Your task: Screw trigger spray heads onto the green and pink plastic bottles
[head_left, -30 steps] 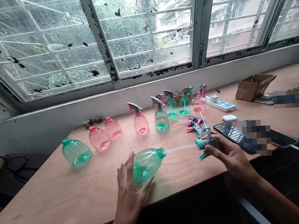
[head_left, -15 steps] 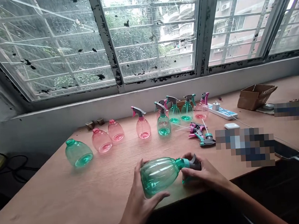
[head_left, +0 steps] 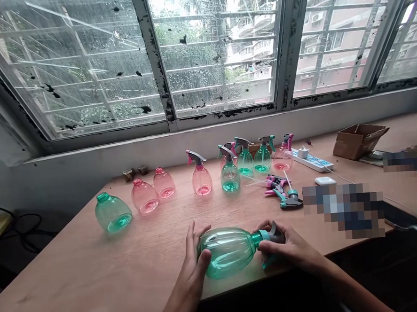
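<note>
A clear green spray bottle (head_left: 230,253) lies on its side over the table's front edge, base to the left. Around its base is my left hand (head_left: 192,265), fingers behind and thumb on the near side. My right hand (head_left: 284,243) grips the grey and teal spray head (head_left: 272,237) at the bottle's neck; the teal trigger points down. Beyond them on the table lie loose spray heads (head_left: 283,191) in pink, teal and grey. To the left stand an open-necked green bottle (head_left: 113,213) and two open-necked pink bottles (head_left: 145,197).
Several spray bottles with heads on stand towards the window, among them a pink one (head_left: 202,179) and a green one (head_left: 230,176). At the right are a power strip (head_left: 313,161), a cardboard box (head_left: 359,142), a white case (head_left: 325,181) and a phone (head_left: 403,214) with a cable.
The bottle has levelled out and shifted slightly right. My left thumb has moved back from beneath the bottle onto its near side near the base. My right hand stays at the spray head.
</note>
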A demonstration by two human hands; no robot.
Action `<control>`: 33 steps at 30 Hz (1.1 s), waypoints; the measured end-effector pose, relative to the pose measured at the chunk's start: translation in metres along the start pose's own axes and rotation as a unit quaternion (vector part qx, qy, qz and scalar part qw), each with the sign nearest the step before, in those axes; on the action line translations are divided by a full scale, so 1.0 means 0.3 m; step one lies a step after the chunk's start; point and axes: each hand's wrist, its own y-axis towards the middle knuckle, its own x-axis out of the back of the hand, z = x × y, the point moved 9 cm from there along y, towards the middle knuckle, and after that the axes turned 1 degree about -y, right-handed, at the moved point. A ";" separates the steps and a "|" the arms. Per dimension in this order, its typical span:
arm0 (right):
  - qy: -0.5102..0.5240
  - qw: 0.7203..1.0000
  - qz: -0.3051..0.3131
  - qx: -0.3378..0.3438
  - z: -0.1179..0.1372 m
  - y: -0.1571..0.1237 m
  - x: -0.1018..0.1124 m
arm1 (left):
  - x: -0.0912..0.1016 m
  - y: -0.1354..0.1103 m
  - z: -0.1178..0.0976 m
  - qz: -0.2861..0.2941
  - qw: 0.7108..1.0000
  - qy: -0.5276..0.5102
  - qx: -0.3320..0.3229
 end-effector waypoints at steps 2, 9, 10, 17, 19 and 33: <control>-0.009 1.000 -0.005 -0.002 0.003 -0.001 0.004 | -0.005 -0.005 -0.007 0.011 1.000 0.024 0.016; -0.024 1.000 -0.008 0.004 0.011 0.004 0.010 | -0.037 -0.008 -0.057 0.028 0.997 0.068 -0.004; -0.023 1.000 -0.007 0.002 0.011 0.005 0.010 | -0.037 -0.006 -0.057 0.024 0.997 0.072 -0.011; 0.009 1.000 0.001 0.001 0.007 0.001 0.002 | -0.031 -0.013 -0.035 0.040 0.997 0.065 -0.019; 0.017 1.000 0.006 0.003 0.006 -0.001 0.000 | -0.024 -0.016 -0.031 0.038 0.997 0.060 -0.005; 0.024 1.000 0.014 -0.001 -0.005 0.004 0.003 | -0.036 -0.008 -0.053 0.046 0.994 0.099 -0.020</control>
